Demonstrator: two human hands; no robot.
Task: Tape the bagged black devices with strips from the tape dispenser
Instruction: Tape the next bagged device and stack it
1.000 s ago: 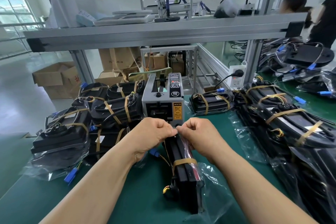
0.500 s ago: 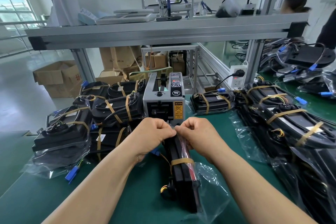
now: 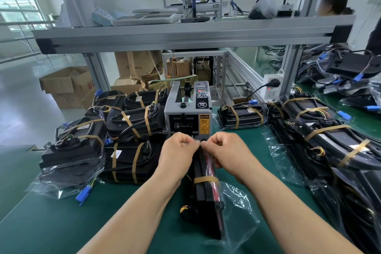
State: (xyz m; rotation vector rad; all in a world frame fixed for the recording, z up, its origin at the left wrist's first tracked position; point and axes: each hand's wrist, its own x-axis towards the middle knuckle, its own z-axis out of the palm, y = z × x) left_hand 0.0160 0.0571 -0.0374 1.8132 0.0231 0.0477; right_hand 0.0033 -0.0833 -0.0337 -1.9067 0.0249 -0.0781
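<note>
You pinched bag end with left hand and right hand; device stood on edge near dispenser, likely for next strip.

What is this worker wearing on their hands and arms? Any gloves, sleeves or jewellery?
Nothing that shows: the left hand and right hand are bare, with no gloves, rings or watch, and both forearms are uncovered to the picture's lower edge; no sleeves appear.

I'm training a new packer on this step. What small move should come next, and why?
Probably press a strip down over the far end of the bagged device. Both the left hand and right hand pinch there, just before the tape dispenser, and only one tape band shows, at mid-length.
</note>
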